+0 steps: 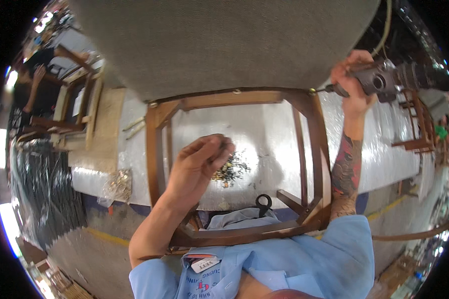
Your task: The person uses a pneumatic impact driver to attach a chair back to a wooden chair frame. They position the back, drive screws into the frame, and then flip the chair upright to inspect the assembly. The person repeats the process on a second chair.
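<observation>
Brown wood frame (321,149) sits btwn the grey panel (224,45) & the blue shirt (304,259), above a film-covered tabletop (384,159). I've got R hand (350,77) clenched round a dark power tool (379,82), bit pointing at the brass-coloured fastener (312,91) on the frame's far R corner; can't tell if touching. L hand (199,157) is over the frame's opening, fingers bunched; I can't tell what, if anything, they pinch. Small hardware pile (233,172) lies nr it on the tabletop.
</observation>
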The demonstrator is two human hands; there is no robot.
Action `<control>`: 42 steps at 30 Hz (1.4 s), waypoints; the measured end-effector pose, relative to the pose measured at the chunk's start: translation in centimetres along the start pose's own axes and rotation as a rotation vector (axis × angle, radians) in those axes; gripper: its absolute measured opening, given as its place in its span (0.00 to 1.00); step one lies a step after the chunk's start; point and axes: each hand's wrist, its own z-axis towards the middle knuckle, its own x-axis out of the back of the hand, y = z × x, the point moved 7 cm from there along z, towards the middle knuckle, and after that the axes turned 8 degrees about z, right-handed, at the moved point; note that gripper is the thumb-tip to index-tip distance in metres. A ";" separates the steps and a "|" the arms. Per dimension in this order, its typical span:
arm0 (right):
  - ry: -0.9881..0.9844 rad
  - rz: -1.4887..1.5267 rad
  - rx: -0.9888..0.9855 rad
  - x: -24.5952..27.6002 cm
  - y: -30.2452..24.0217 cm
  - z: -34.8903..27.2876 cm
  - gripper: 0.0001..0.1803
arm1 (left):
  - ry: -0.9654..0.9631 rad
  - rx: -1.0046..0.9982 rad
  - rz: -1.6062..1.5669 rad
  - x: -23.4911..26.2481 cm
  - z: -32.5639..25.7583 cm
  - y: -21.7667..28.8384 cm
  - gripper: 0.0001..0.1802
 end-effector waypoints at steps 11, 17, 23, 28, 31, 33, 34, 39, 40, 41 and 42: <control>-0.001 -0.036 -0.046 3.8 2.3 -0.1 0.19 | -0.083 -0.034 0.000 -0.3 0.4 -0.1 0.15; 0.059 -0.073 -0.048 1.9 1.3 -0.5 0.18 | -0.119 -0.042 0.007 -0.3 0.9 -0.5 0.12; -0.041 -0.111 -0.093 3.5 2.8 -0.5 0.18 | -0.138 -0.018 0.032 -0.7 1.3 -0.8 0.12; -0.087 -0.078 -0.078 0.3 1.8 -0.7 0.22 | -0.109 -0.002 0.078 -0.7 1.2 -0.9 0.12; -0.161 -0.127 -0.048 -1.1 1.5 -0.9 0.22 | -0.093 -0.007 0.086 -0.4 1.1 -0.8 0.12; -0.158 -0.120 -0.059 -0.5 2.2 -1.1 0.20 | -0.088 -0.014 0.086 -0.2 1.1 -0.7 0.12; -0.160 -0.130 -0.061 0.5 2.5 -1.0 0.20 | -0.093 -0.024 0.085 -0.2 1.2 -0.6 0.13; -0.024 -0.049 -0.078 1.9 0.8 -0.1 0.17 | -0.155 -0.136 0.064 -1.2 2.4 0.7 0.15; -0.018 0.066 -0.088 2.8 0.7 0.5 0.16 | -0.169 -0.132 0.062 -1.4 3.0 0.7 0.16; -0.088 0.227 -0.034 -1.1 -2.6 0.4 0.16 | -0.154 -0.117 0.060 -1.0 3.3 0.7 0.16; -0.098 0.331 -0.038 -3.7 -5.6 0.9 0.19 | -0.135 -0.136 0.052 -0.8 3.2 0.9 0.17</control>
